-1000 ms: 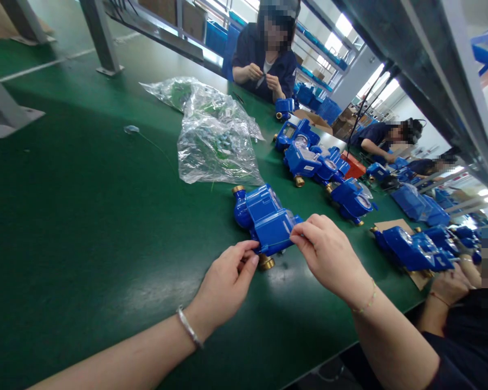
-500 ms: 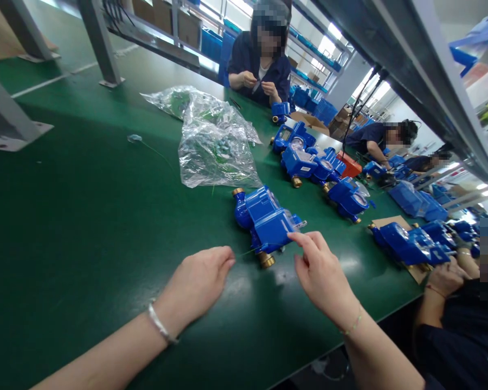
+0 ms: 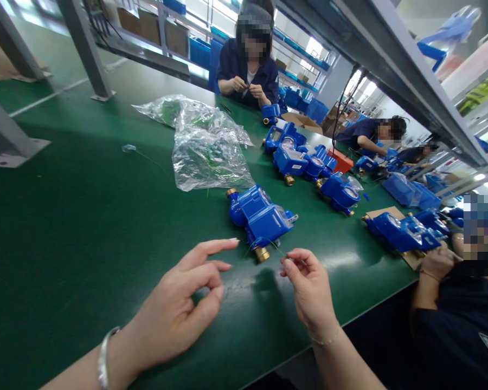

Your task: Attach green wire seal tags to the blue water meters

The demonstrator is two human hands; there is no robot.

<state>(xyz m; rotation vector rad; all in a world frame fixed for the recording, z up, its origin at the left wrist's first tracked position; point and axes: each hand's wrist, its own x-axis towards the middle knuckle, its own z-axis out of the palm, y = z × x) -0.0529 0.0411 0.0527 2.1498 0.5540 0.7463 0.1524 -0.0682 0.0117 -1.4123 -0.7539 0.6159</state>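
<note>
A blue water meter [image 3: 264, 219] with brass threaded ends lies on the green table in front of me. Round its near end, by the brass fitting, runs a thin green wire [image 3: 277, 248]. My right hand [image 3: 311, 287] pinches one end of that wire between thumb and fingertips, just right of the fitting. To the left, my left hand [image 3: 187, 303] has its fingers apart and nothing in them; its index fingertip points toward the wire's other end, with a small gap between. Whatever sits at the wire's tip in my right fingers is mostly hidden.
A clear plastic bag [image 3: 207, 157] of small green-wired pieces lies beyond the meter. One loose sealing wire [image 3: 129, 148] rests farther left. More blue water meters [image 3: 295, 160] stand at back right. A co-worker's hand [image 3: 439, 262] touches meters on cardboard at right.
My left hand has let go of the wire and spread its fingers. My right hand has come off the meter's body, moved down and now pinches the wire's end.
</note>
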